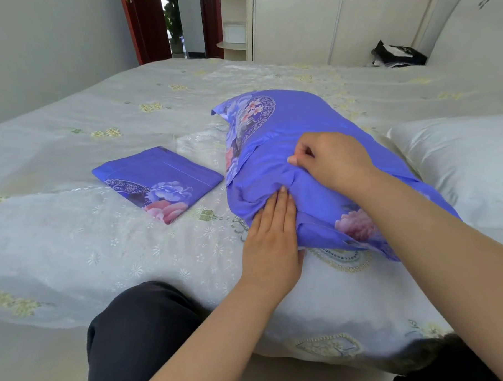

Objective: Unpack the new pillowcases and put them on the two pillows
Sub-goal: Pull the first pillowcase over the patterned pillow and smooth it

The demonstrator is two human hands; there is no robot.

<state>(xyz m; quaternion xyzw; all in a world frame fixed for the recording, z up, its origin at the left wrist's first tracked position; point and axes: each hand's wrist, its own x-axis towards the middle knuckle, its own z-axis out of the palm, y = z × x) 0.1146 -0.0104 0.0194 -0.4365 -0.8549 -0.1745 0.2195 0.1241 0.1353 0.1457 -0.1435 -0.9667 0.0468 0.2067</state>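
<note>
I see my left hand (271, 238) lying flat, fingers straight and together, pointing toward twelve o'clock, its forearm running back toward seven o'clock. My right hand (331, 161) sits just beyond it toward one o'clock, knuckles up, fingers curled under and thumb tucked against them in a pinch, the bare forearm stretching away toward four o'clock.

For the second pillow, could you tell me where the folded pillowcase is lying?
In the head view, the folded pillowcase lies flat on the bedspread, left of the covered pillow and apart from it.
</note>
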